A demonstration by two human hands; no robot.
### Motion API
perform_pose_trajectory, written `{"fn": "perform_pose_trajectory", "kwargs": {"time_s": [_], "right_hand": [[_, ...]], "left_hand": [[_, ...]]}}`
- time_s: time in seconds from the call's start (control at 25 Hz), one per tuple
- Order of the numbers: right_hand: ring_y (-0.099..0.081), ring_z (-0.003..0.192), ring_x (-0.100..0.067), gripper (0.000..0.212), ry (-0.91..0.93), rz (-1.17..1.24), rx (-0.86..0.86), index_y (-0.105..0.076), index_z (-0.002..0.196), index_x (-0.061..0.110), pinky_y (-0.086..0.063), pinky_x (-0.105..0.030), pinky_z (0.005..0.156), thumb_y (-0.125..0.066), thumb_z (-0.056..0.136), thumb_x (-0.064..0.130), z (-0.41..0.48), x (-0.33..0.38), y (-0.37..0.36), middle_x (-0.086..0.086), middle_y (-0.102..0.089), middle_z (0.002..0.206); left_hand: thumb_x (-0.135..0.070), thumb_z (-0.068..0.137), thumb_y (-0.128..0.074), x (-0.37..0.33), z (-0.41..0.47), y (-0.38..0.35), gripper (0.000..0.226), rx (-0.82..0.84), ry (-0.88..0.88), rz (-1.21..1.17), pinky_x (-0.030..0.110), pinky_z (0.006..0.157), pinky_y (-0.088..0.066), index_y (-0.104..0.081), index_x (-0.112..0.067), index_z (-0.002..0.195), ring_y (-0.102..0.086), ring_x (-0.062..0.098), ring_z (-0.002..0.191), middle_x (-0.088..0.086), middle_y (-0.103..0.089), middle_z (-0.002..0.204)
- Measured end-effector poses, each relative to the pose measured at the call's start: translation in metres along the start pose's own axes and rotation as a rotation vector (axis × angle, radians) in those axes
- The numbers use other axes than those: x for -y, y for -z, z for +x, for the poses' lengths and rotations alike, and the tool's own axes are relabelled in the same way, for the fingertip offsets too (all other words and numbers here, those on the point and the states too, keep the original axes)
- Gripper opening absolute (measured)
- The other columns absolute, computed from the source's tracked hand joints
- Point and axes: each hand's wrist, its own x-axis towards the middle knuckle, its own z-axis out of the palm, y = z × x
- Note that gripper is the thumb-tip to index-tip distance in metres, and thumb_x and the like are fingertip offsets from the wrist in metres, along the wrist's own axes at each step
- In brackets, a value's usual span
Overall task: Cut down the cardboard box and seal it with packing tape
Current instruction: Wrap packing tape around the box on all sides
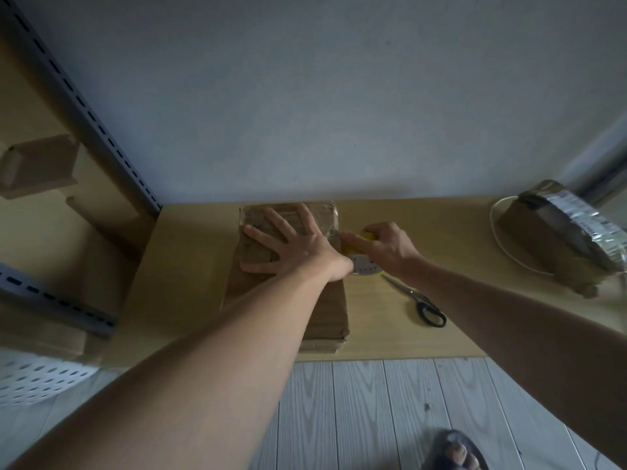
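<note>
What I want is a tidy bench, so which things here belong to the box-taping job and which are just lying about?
Job: cardboard box, under the flat left hand; yellow tape dispenser, gripped by the right hand at the box's right edge; scissors, on the table, untouched.
Lying about: wrapped parcel at the table's right end; small cardboard boxes on the left shelf.

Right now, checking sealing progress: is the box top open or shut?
Shut: flaps of the cardboard box lie flat under the left hand.

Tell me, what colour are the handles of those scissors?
Black. The scissors lie on the wooden table, clearest in the head view.
</note>
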Motion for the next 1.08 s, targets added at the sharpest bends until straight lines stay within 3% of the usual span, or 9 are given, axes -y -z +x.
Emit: {"fn": "perform_pose_trajectory", "kwargs": {"time_s": [0.2, 0.28, 0.36, 0.44, 0.52, 0.6, 0.72, 0.92, 1.08], "right_hand": [[-0.048, 0.050, -0.022, 0.069, 0.147, 0.053, -0.068, -0.065, 0.065, 0.002, -0.036, -0.032, 0.047, -0.056, 0.081, 0.068, 0.006, 0.022, 0.024, -0.006, -0.055, 0.055], [-0.039, 0.048, -0.015, 0.064, 0.216, 0.138, -0.094, -0.055, 0.059, 0.001, -0.028, -0.028, 0.047, -0.061, 0.087, 0.059, 0.010, 0.052, 0.041, -0.003, -0.044, 0.053], [-0.035, 0.050, -0.011, 0.053, 0.229, 0.283, -0.113, -0.049, 0.057, 0.010, -0.026, -0.027, 0.049, -0.062, 0.093, 0.047, 0.014, 0.077, 0.054, 0.000, -0.038, 0.055], [-0.046, 0.054, -0.012, 0.048, 0.231, 0.354, -0.065, -0.055, 0.061, 0.011, -0.035, -0.026, 0.054, -0.060, 0.096, 0.044, 0.017, 0.095, 0.052, -0.002, -0.047, 0.060], [-0.053, 0.061, -0.015, 0.052, 0.256, 0.307, 0.017, -0.057, 0.066, 0.004, -0.040, -0.030, 0.059, -0.056, 0.097, 0.047, 0.019, 0.111, 0.036, -0.004, -0.051, 0.064], [-0.052, 0.062, -0.018, 0.052, 0.269, 0.297, 0.067, -0.051, 0.065, 0.007, -0.040, -0.032, 0.061, -0.051, 0.099, 0.046, 0.023, 0.125, 0.021, -0.003, -0.048, 0.063], [-0.054, 0.060, -0.018, 0.052, 0.259, 0.292, 0.075, -0.048, 0.062, 0.012, -0.041, -0.033, 0.060, -0.050, 0.100, 0.048, 0.025, 0.134, 0.011, -0.003, -0.048, 0.061], [-0.058, 0.056, -0.018, 0.057, 0.189, 0.224, 0.051, -0.053, 0.058, 0.011, -0.045, -0.032, 0.056, -0.055, 0.095, 0.053, 0.021, 0.135, 0.013, -0.003, -0.054, 0.059], [-0.034, 0.047, -0.013, 0.054, 0.282, -0.054, 0.001, -0.036, 0.053, 0.012, -0.030, -0.031, 0.050, -0.055, 0.096, 0.040, 0.022, 0.138, 0.047, 0.000, -0.035, 0.052]], "left_hand": [[-0.042, 0.063, -0.069, 0.018, 0.017, 0.016, 0.129, 0.032, -0.072, -0.297, 0.075, 0.113, -0.011, 0.023, -0.036, 0.154, 0.016, 0.050, 0.149, 0.016, 0.020, 0.165], [-0.029, 0.059, -0.065, 0.022, 0.019, 0.036, 0.113, 0.083, -0.120, -0.624, 0.055, 0.110, -0.039, -0.014, -0.023, 0.159, -0.034, 0.040, 0.142, 0.018, -0.031, 0.159], [-0.017, 0.058, -0.063, 0.036, 0.020, 0.049, 0.061, 0.168, -0.123, -0.932, 0.044, 0.090, -0.053, -0.059, -0.012, 0.119, -0.062, 0.033, 0.104, 0.021, -0.064, 0.115], [-0.017, 0.061, -0.059, 0.053, 0.021, 0.050, 0.033, 0.224, -0.085, -1.017, 0.038, 0.074, -0.050, -0.059, -0.012, 0.093, -0.062, 0.031, 0.081, 0.019, -0.062, 0.090], [-0.016, 0.070, -0.060, 0.065, 0.029, 0.041, 0.044, 0.197, -0.185, -0.943, 0.033, 0.070, -0.049, -0.055, -0.015, 0.114, -0.060, 0.026, 0.079, 0.014, -0.061, 0.092], [-0.003, 0.079, -0.073, 0.071, 0.040, 0.036, 0.071, 0.121, -0.446, -0.976, 0.035, 0.081, -0.057, -0.041, -0.012, 0.141, -0.066, 0.019, 0.095, 0.007, -0.066, 0.108], [-0.002, 0.064, -0.093, 0.076, 0.051, 0.032, 0.091, 0.070, -0.718, -0.898, 0.044, 0.097, -0.056, -0.043, -0.003, 0.141, -0.065, 0.026, 0.119, 0.015, -0.064, 0.129], [-0.045, 0.056, -0.098, 0.080, 0.060, 0.037, 0.091, 0.012, -0.716, -0.744, 0.049, 0.099, -0.054, -0.056, -0.022, 0.133, -0.064, 0.019, 0.120, 0.003, -0.066, 0.128], [-0.075, 0.047, -0.088, 0.089, 0.066, 0.033, 0.123, 0.004, -0.598, -0.582, 0.048, 0.120, -0.030, -0.024, -0.045, 0.148, -0.027, 0.014, 0.151, -0.006, -0.030, 0.163]]}}
